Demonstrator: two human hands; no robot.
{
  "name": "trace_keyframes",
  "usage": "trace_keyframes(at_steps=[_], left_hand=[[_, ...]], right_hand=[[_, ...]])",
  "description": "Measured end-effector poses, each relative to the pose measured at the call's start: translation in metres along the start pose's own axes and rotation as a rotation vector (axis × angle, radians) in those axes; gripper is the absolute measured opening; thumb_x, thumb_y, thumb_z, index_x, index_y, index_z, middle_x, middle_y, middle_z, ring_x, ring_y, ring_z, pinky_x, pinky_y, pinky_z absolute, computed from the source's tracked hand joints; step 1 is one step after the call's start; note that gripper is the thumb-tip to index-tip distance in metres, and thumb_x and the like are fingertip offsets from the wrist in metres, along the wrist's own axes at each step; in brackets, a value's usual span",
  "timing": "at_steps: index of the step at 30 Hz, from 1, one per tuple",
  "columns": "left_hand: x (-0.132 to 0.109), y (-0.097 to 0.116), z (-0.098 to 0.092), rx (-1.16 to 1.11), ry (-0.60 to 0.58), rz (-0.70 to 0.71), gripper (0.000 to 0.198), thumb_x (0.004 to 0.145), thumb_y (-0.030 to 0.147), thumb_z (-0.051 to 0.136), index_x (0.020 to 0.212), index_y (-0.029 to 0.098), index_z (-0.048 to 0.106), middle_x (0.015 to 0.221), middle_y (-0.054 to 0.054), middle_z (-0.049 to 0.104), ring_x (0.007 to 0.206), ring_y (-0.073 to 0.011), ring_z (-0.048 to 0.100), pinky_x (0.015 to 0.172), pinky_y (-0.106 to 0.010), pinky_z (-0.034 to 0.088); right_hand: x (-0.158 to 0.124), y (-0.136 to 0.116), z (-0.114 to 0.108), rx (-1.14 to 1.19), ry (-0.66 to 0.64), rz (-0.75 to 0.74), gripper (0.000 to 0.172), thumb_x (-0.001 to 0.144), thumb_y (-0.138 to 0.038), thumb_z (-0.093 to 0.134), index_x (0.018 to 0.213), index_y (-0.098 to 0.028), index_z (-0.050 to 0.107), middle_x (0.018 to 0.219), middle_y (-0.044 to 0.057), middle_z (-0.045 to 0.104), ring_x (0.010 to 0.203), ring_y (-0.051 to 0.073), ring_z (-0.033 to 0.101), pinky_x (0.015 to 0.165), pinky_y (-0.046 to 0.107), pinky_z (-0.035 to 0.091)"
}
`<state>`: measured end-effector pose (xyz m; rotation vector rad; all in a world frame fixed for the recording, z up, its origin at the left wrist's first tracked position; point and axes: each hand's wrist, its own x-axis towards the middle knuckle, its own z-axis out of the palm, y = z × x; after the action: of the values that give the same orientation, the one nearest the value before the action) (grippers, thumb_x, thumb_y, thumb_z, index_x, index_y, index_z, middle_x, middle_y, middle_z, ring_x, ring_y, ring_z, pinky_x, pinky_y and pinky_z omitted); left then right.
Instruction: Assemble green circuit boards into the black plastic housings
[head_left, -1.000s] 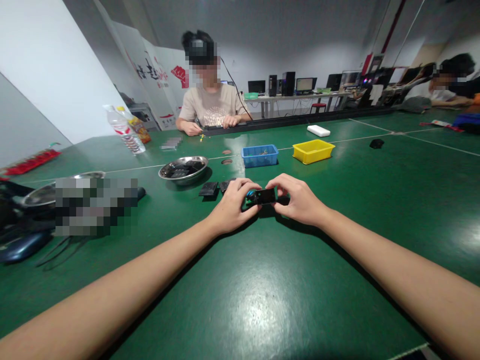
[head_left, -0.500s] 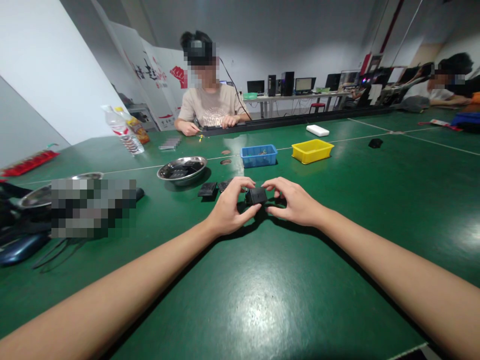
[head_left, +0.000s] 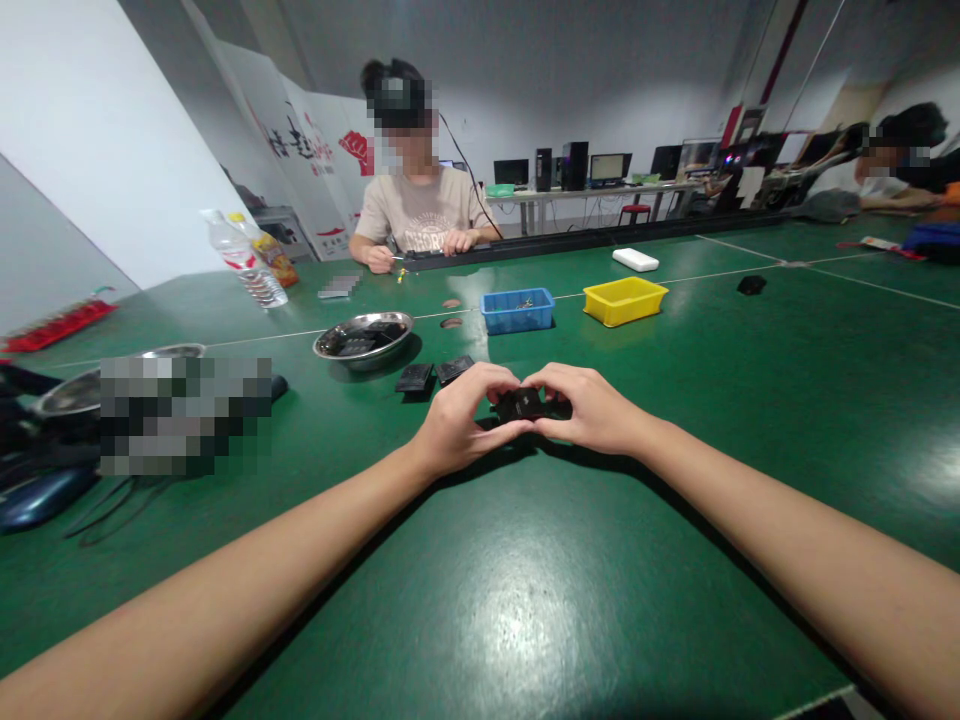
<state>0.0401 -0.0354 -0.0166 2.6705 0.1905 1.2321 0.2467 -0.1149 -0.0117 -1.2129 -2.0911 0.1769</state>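
A small black box-shaped part with faint pale markings is held between both hands, just above the green table. My left hand grips its left side, thumb in front and fingers behind. On the other side, my right hand closes its thumb and fingers on the right end. The tips of both hands nearly touch. Beyond my left hand lie two black square pieces, the left piece in full view and the right piece partly covered by that hand.
Past the hands stand a steel bowl of black parts, a blue bin with small items and a yellow bin. A black piece lies at the right. A bottle stands back left. A person works opposite.
My right hand has moved left and closed onto the black part. The part has turned, so a face with pale markings now shows.
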Motion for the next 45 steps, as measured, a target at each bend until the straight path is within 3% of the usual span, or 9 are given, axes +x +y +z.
trace_keyframes(at_steps=[3, 7, 12, 17, 30, 36, 41, 45], left_hand=[[0.000, -0.001, 0.001, 0.010, -0.010, 0.032, 0.039, 0.084, 0.035, 0.078, 0.111, 0.017, 0.056, 0.100, -0.007, 0.068, 0.089, -0.0168, 0.064, 0.076, -0.029, 0.055], [-0.001, -0.003, 0.002, 0.047, -0.016, -0.048, 0.044, 0.084, 0.029, 0.077, 0.120, 0.017, 0.054, 0.111, -0.010, 0.067, 0.100, -0.0194, 0.066, 0.087, -0.032, 0.055], [0.000, -0.001, 0.001, 0.063, -0.019, -0.062, 0.031, 0.088, 0.021, 0.070, 0.115, 0.017, 0.057, 0.108, -0.009, 0.068, 0.098, -0.0184, 0.065, 0.089, -0.033, 0.054], [0.002, 0.000, 0.001, 0.036, -0.006, -0.006, 0.028, 0.088, 0.025, 0.071, 0.111, 0.016, 0.058, 0.106, -0.010, 0.067, 0.099, -0.0196, 0.065, 0.088, -0.034, 0.055], [0.003, 0.003, -0.001, 0.042, 0.015, -0.012, 0.026, 0.087, 0.023, 0.067, 0.110, 0.017, 0.056, 0.104, -0.009, 0.066, 0.095, -0.0189, 0.064, 0.085, -0.034, 0.054], [0.000, 0.001, -0.001, 0.002, -0.021, -0.070, 0.029, 0.082, 0.024, 0.066, 0.105, 0.019, 0.050, 0.104, -0.009, 0.067, 0.095, -0.0199, 0.065, 0.086, -0.035, 0.054], [-0.003, 0.002, 0.001, -0.133, -0.060, -0.160, 0.037, 0.080, 0.025, 0.067, 0.104, 0.022, 0.039, 0.104, -0.008, 0.070, 0.093, -0.0191, 0.070, 0.083, -0.033, 0.056], [-0.002, 0.003, -0.001, -0.078, -0.110, -0.191, 0.032, 0.081, 0.031, 0.066, 0.104, 0.020, 0.048, 0.090, -0.003, 0.068, 0.077, -0.0158, 0.067, 0.072, -0.027, 0.054]], right_hand=[[0.000, -0.003, 0.000, 0.055, 0.008, 0.046, 0.028, 0.074, -0.015, 0.074, 0.102, -0.015, 0.066, 0.089, 0.003, 0.069, 0.078, 0.015, 0.061, 0.073, 0.026, 0.046], [0.000, -0.007, -0.002, 0.168, 0.093, 0.118, 0.028, 0.076, -0.016, 0.070, 0.103, -0.017, 0.063, 0.086, 0.000, 0.067, 0.073, 0.013, 0.059, 0.070, 0.025, 0.046], [-0.001, -0.005, -0.002, 0.277, 0.129, 0.122, 0.031, 0.076, -0.016, 0.067, 0.106, -0.019, 0.058, 0.095, 0.001, 0.069, 0.082, 0.014, 0.062, 0.071, 0.024, 0.047], [0.000, -0.004, -0.002, 0.176, 0.058, 0.093, 0.030, 0.075, -0.013, 0.068, 0.103, -0.018, 0.060, 0.095, 0.001, 0.067, 0.079, 0.014, 0.060, 0.073, 0.025, 0.046], [0.000, 0.006, 0.002, 0.012, 0.050, 0.081, 0.029, 0.078, -0.013, 0.069, 0.106, -0.018, 0.062, 0.097, 0.004, 0.066, 0.080, 0.015, 0.059, 0.075, 0.027, 0.047], [-0.001, 0.005, 0.003, 0.005, 0.050, 0.161, 0.041, 0.078, -0.010, 0.068, 0.117, -0.019, 0.059, 0.098, 0.003, 0.064, 0.075, 0.012, 0.057, 0.076, 0.027, 0.048], [-0.002, 0.006, 0.004, -0.005, 0.051, 0.179, 0.038, 0.079, -0.010, 0.065, 0.116, -0.019, 0.060, 0.098, 0.003, 0.064, 0.077, 0.013, 0.058, 0.077, 0.028, 0.048], [-0.001, 0.011, 0.004, -0.096, 0.072, 0.248, 0.029, 0.080, -0.013, 0.065, 0.109, -0.018, 0.063, 0.095, 0.004, 0.066, 0.081, 0.016, 0.060, 0.079, 0.031, 0.049]])
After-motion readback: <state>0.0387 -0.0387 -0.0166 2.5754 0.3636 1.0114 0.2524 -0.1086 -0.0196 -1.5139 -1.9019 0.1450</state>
